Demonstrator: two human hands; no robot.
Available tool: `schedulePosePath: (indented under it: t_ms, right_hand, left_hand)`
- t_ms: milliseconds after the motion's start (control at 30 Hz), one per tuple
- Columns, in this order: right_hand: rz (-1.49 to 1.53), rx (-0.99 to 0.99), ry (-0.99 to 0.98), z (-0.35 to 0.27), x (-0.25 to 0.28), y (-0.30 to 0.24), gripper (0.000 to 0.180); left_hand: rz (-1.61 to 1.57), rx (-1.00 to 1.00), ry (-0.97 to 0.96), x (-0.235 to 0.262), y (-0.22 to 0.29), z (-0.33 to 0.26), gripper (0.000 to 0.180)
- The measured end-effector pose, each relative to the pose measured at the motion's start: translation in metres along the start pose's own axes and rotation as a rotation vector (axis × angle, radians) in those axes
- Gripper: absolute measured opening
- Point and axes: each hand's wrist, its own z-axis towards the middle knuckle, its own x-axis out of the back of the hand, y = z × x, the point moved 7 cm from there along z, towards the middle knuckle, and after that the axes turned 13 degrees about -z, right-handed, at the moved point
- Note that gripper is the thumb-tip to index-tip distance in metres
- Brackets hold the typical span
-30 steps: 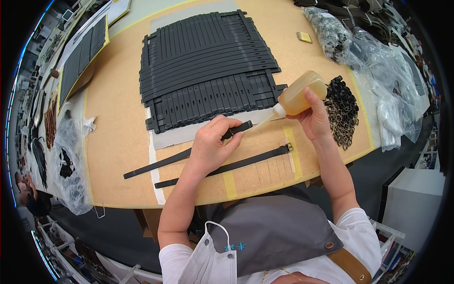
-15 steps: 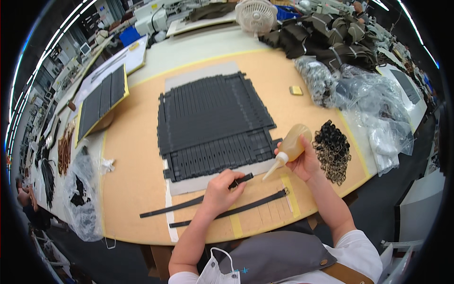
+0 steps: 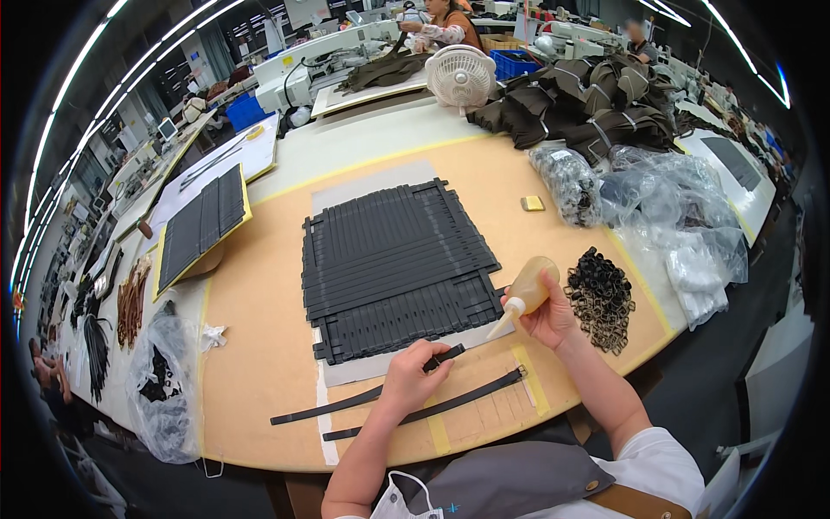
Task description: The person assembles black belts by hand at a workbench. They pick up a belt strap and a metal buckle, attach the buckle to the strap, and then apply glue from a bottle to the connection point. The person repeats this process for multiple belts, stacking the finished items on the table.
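My left hand is closed, pinching a narrow black strap near its right end, which pokes out past the fingers. The rest of the strap runs left along the table. My right hand is wrapped round a squeeze bottle of amber liquid. Its white cap and long tapered nozzle tilt down to the left, apart from the strap's end. Nearer to me lies a second black strap with a buckle at its right end. Beyond both hands, many black strips lie side by side on a grey sheet.
Right of the bottle sits a pile of black loops and metal buckles. Clear plastic bags, dark fabric bundles and a white fan stand farther off. A tilted board of black strips is at left. Another person works beyond the table.
My view has tilted upward, so the table sits lower and a person at the back shows more. Both hands keep their holds, with little change between bottle and strap.
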Motion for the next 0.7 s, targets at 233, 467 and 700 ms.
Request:
schedulePosePath:
  t_ms: [233,467,700]
  right_hand:
    - [-0.036,0.003,-0.026,0.006,-0.004,-0.001,0.059]
    - [0.054,-0.158,-0.204,0.012,-0.070,0.019,0.051]
    - [-0.138,-0.357,-0.468,0.013,-0.260,0.102,0.046]
  left_hand:
    - [0.009,0.015,-0.079,-0.004,0.001,-0.005,0.021]
    - [-0.018,-0.077,-0.068,-0.014,-0.015,-0.015,0.022]
    - [0.035,-0.043,-0.112,-0.020,-0.021,-0.022,0.027]
